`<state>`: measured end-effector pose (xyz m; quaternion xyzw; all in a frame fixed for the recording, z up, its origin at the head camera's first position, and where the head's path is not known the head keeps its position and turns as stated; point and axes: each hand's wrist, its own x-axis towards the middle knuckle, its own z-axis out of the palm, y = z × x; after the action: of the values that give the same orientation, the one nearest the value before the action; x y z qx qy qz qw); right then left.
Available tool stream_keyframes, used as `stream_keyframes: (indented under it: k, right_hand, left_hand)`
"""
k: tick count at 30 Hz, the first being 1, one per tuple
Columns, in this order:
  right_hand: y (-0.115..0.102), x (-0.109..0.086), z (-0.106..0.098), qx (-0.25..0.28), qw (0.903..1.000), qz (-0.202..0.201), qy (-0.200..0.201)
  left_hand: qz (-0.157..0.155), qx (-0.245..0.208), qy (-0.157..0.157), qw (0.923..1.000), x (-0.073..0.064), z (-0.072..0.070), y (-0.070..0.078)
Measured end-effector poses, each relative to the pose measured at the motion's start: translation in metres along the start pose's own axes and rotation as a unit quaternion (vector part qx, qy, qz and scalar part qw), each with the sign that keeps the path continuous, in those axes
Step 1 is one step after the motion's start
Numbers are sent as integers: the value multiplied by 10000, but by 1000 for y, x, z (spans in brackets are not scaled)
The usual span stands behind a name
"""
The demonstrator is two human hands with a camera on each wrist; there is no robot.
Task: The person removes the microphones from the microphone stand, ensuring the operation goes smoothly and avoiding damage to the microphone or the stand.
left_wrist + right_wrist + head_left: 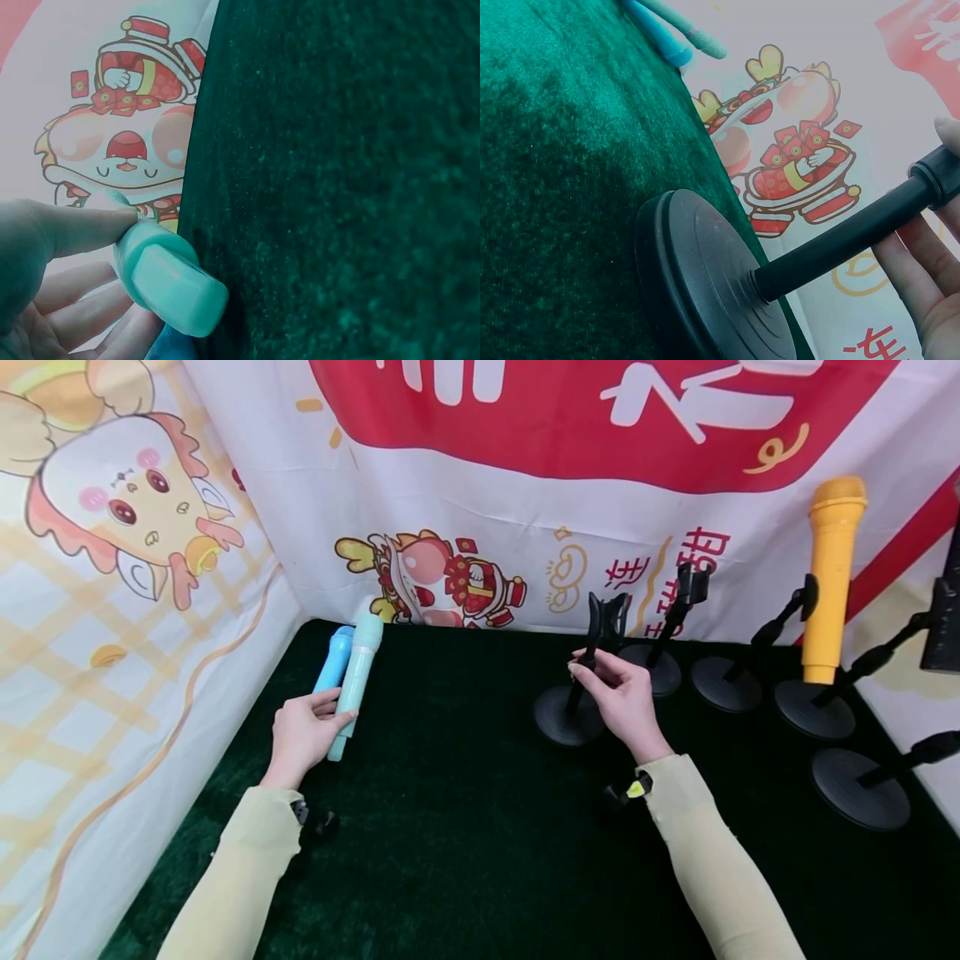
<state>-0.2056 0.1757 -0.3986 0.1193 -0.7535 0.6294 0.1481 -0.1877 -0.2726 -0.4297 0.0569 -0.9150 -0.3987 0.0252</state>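
My left hand (303, 735) grips a mint-green microphone (362, 664) around its lower body, at the left of the dark green cloth. Its head points toward the back wall, and in the left wrist view its tail end (180, 289) faces the camera. Beside and partly behind it lies a blue microphone (335, 658). My right hand (626, 697) holds a black microphone stand (567, 718) by the upper part of its pole, just under the clip (606, 614). In the right wrist view the fingers wrap the pole (840, 244) above the round base (705, 277).
Several more black stands (727, 683) line the right side of the green table (450, 843). One bears a yellow microphone (831, 581), and a black object (943, 610) shows at the right edge. Printed cloth walls (480, 552) close off the back and left.
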Motion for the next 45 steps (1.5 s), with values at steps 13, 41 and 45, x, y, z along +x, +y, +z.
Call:
stream_keyframes:
  k: [13, 41, 45]
  right_hand:
    - [-1, 0, 0, -40, 10000, 20, -5]
    - [-3, -1, -1, -103, 9999, 39, -18]
    - [-2, 0, -1, -137, 9999, 19, -20]
  left_hand:
    - [30, 481, 205, 9986, 0, 3, -1]
    - [595, 705, 715, 9932, -1, 10, 4]
    - [594, 568, 843, 9930, -1, 7, 9]
